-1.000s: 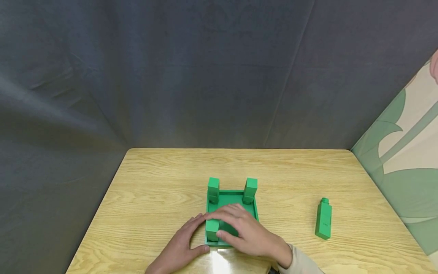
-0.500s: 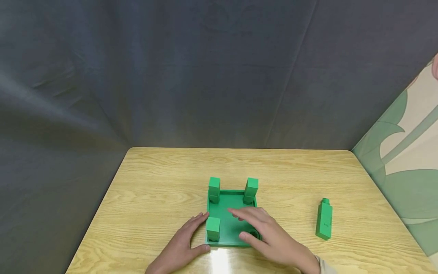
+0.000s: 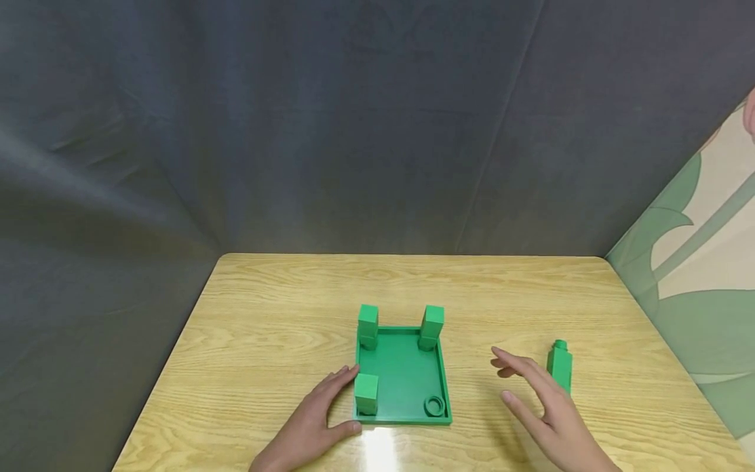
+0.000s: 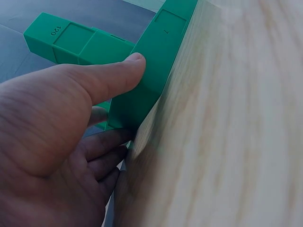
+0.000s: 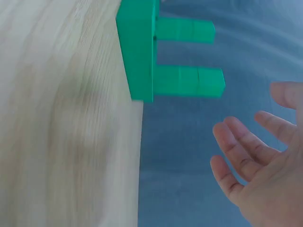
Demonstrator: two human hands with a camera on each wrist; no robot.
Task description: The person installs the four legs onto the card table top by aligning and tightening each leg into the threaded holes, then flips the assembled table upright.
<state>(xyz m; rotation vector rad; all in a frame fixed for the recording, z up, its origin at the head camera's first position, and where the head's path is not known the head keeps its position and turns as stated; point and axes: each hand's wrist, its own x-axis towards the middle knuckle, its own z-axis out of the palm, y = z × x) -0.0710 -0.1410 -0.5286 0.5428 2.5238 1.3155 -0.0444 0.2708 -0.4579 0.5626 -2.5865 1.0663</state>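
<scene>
1. We saw the left grip point(image 3: 309, 419) spread wide: its thumb rested against the near wall of the green tray point(image 3: 407, 373) and fingertips met the left wall, spanning the corner rather than squeezing it. We took this as bracing, to keep the tray from sliding.
2. We found the right grip point(image 3: 557, 419) holding nothing, its fingers loosely extended and the thumb well apart from them. It hung over the table point(image 3: 265, 328), between us and the loose post point(image 3: 559, 368).
3. That post lay on its side to the tray's right, well apart from it, narrow neck pointing away from us; the right grip hid its near end. We judged it was left there to be within easy reach.
4. Inside the tray, the near-left post point(image 3: 367, 393), far-left post point(image 3: 368, 324) and far-right post point(image 3: 432, 326) stood upright, presumably seated in sockets we could not see. The ring socket point(image 3: 434, 406) at the near-right corner carried no post.
5. Behind the table we saw dark cloth point(image 3: 354, 131).
</scene>
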